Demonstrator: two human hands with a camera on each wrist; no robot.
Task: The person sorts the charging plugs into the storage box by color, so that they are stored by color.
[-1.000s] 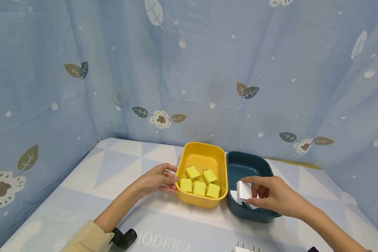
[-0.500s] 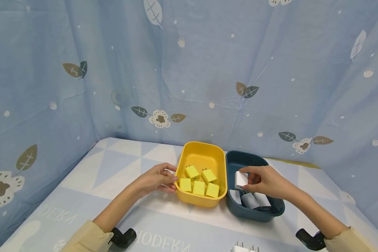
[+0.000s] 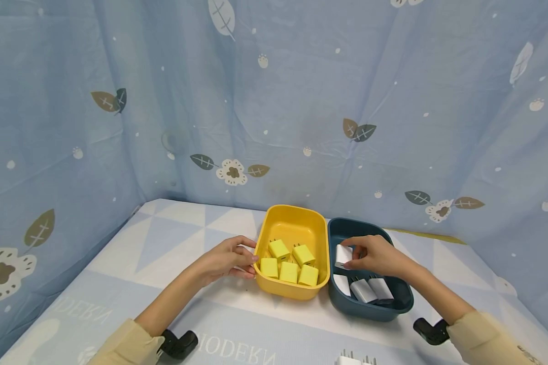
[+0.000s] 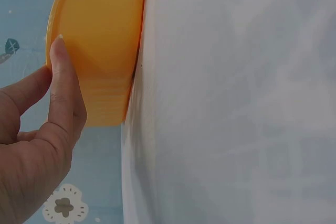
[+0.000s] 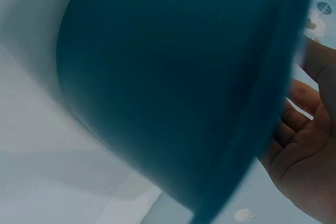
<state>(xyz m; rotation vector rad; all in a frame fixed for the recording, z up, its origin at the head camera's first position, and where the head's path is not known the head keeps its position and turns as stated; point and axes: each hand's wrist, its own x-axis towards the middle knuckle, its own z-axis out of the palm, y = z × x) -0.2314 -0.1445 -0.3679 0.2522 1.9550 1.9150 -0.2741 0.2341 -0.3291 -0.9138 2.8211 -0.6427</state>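
My right hand (image 3: 376, 255) pinches a white charger plug (image 3: 342, 256) between thumb and fingers, at the left side inside the dark blue box (image 3: 370, 313). Three other white charger plugs (image 3: 364, 291) lie in the front part of that box. At the left rim of the yellow box (image 3: 286, 290), my left hand (image 3: 228, 258) holds the edge with thumb and fingers. Several yellow charger plugs (image 3: 288, 272) sit in its front half. The left wrist view shows the left hand (image 4: 50, 124) against the yellow wall; in the right wrist view the blue wall hides the right fingertips.
Both boxes stand side by side on a patterned tablecloth (image 3: 173, 243). White charger plugs (image 3: 349, 360) with prongs up show at the bottom edge of the head view. A blue curtain (image 3: 278, 111) hangs behind and at the sides.
My right hand has moved left and farther back over the blue box with the white charger plug, uncovering the other white plugs. The left hand has stayed at the yellow rim.
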